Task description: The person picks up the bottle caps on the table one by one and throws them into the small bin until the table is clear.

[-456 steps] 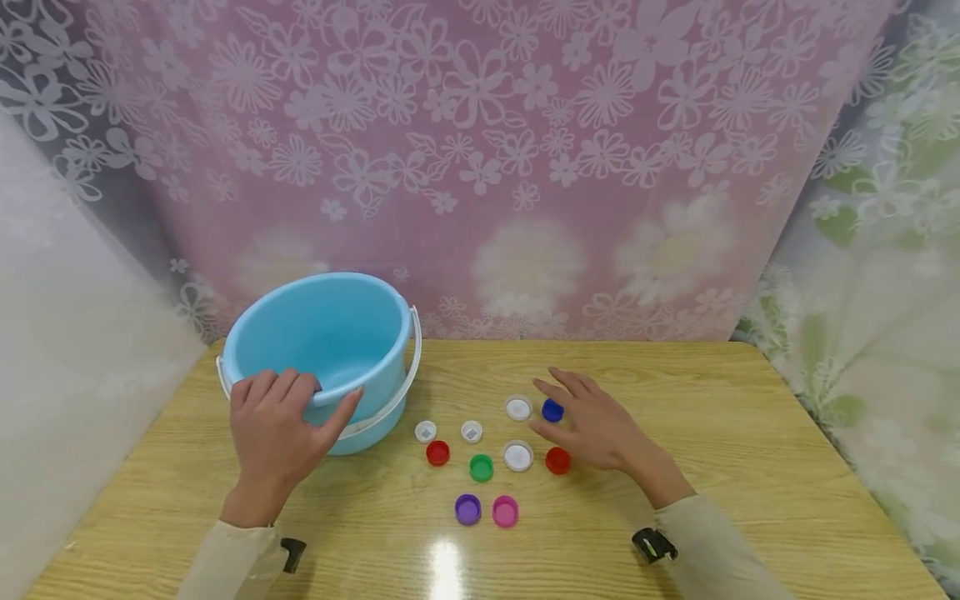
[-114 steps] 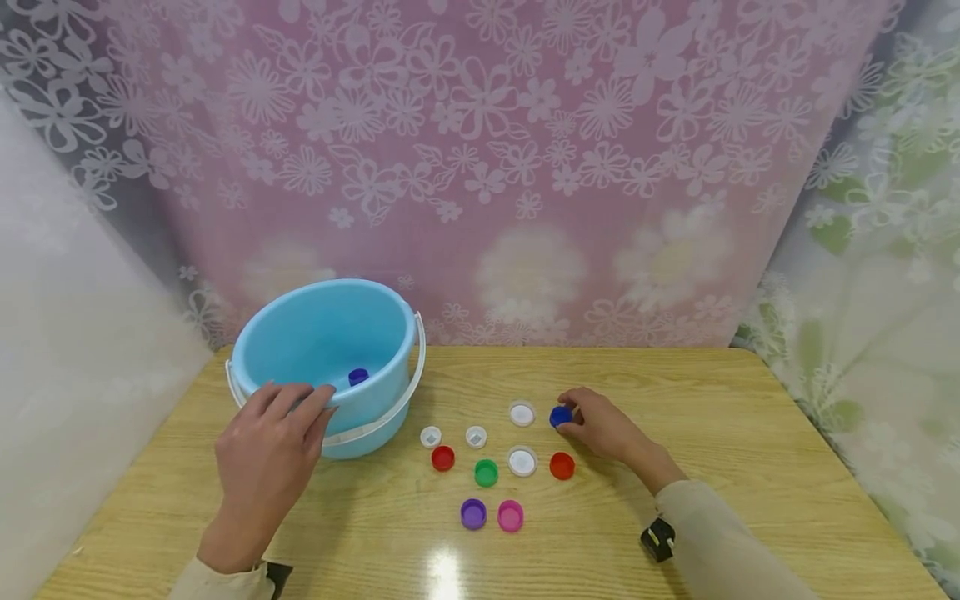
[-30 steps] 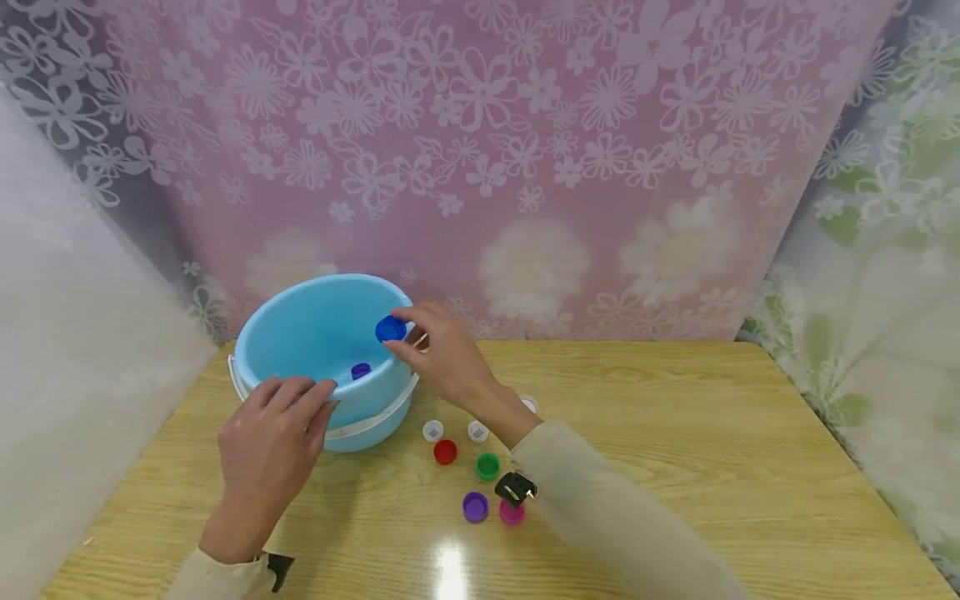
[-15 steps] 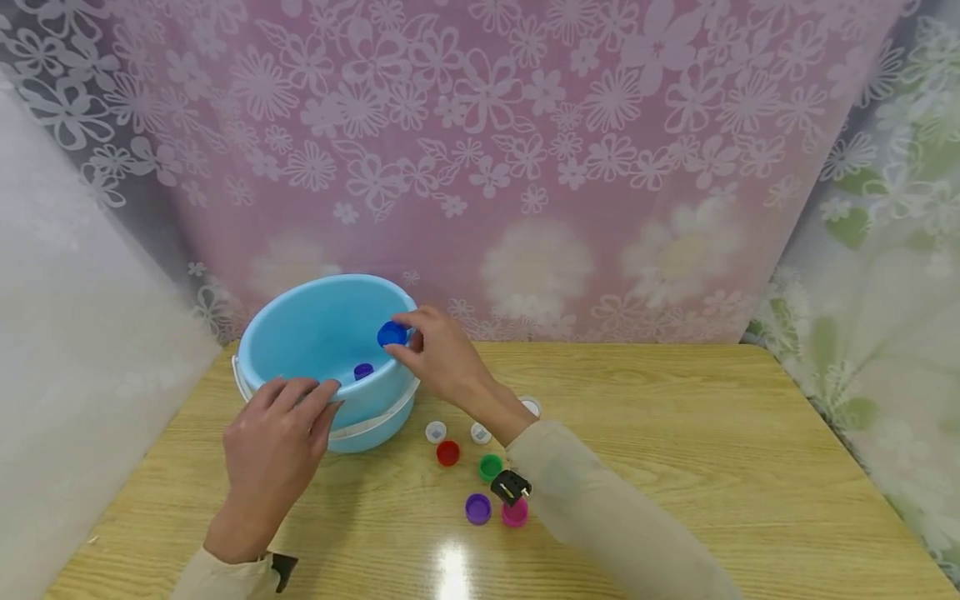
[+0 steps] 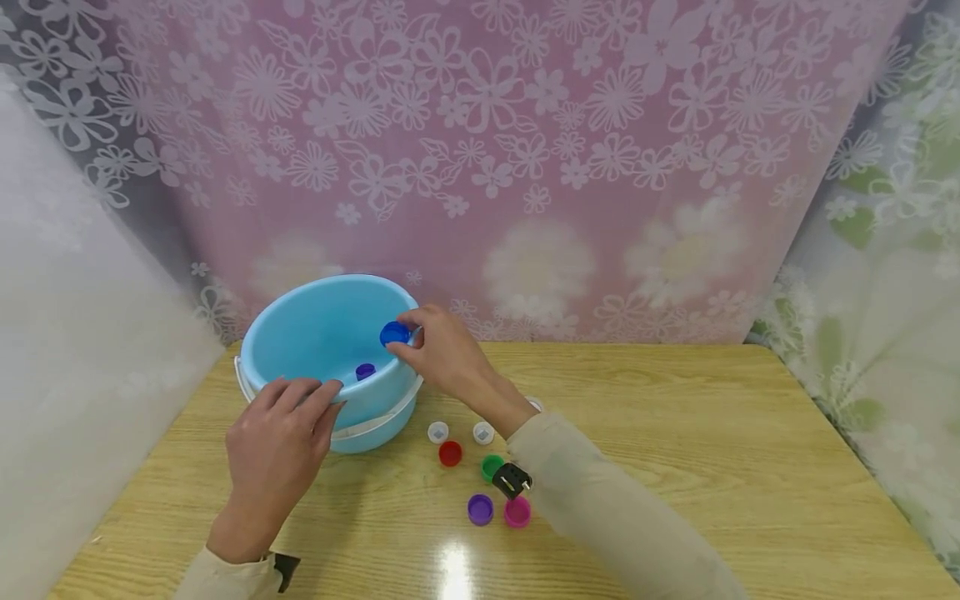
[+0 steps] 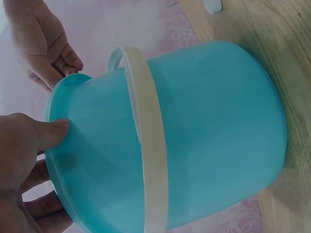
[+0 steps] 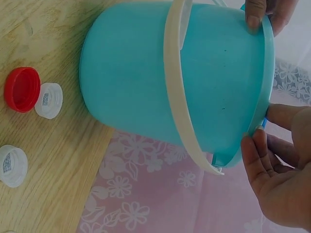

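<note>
A light blue bucket stands at the table's back left, its white handle hanging down the front. My left hand grips the near rim, thumb outside and fingers over the edge, as the left wrist view shows. At the right rim, my right hand pinches a blue bottle cap between thumb and fingers, just over the bucket's mouth. From the right wrist, the bucket and this hand hide most of that cap. Lower inside the bucket sits a violet-blue cap.
Several bottle caps lie on the wooden table: two white caps, one left, a red cap, a green cap, a purple cap and a pink cap. My right forearm covers part of the group. A floral curtain hangs behind.
The violet-blue cap has appeared in the bucket since the oldest frame. My right hand has carried the blue cap from the table leftward to the rim, barely moving this last second.
</note>
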Action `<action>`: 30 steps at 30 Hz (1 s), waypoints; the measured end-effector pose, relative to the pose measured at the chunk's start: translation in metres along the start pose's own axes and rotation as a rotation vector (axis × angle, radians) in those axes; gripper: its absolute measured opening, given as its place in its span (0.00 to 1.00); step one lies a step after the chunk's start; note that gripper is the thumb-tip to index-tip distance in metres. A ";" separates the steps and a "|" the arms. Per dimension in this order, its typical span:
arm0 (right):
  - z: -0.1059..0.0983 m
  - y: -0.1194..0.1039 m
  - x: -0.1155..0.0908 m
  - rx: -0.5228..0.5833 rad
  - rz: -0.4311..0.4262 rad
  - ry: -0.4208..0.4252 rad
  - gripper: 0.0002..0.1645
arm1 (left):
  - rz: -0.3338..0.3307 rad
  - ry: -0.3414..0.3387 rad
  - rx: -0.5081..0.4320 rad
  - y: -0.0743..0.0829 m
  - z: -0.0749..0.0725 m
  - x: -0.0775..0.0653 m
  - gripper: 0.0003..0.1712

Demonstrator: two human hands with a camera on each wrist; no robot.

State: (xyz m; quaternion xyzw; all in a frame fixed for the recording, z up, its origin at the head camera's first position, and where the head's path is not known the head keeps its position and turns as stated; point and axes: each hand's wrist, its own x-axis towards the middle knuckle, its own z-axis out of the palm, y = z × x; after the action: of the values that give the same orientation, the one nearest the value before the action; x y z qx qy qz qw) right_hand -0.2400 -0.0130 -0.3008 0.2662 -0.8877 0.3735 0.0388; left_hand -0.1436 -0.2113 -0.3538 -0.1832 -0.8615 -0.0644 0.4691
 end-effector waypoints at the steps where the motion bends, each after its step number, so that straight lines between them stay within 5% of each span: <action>1: 0.000 0.000 0.000 -0.002 0.001 0.001 0.25 | -0.001 -0.004 0.001 0.000 0.000 0.000 0.13; 14: 0.001 0.003 -0.001 -0.038 -0.040 0.017 0.26 | 0.004 0.008 0.010 0.001 0.000 0.001 0.12; 21: -0.001 0.012 -0.004 0.044 -0.110 0.005 0.23 | 0.000 0.072 -0.028 0.002 0.005 0.002 0.13; 30: -0.016 0.033 -0.016 0.136 -0.148 -0.023 0.22 | -0.009 0.064 -0.009 0.001 0.003 0.000 0.12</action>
State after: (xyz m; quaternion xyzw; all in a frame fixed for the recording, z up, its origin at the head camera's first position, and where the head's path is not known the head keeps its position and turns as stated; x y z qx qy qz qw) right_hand -0.2449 0.0241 -0.3141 0.3374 -0.8386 0.4260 0.0382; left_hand -0.1459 -0.2094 -0.3555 -0.1793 -0.8467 -0.0762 0.4952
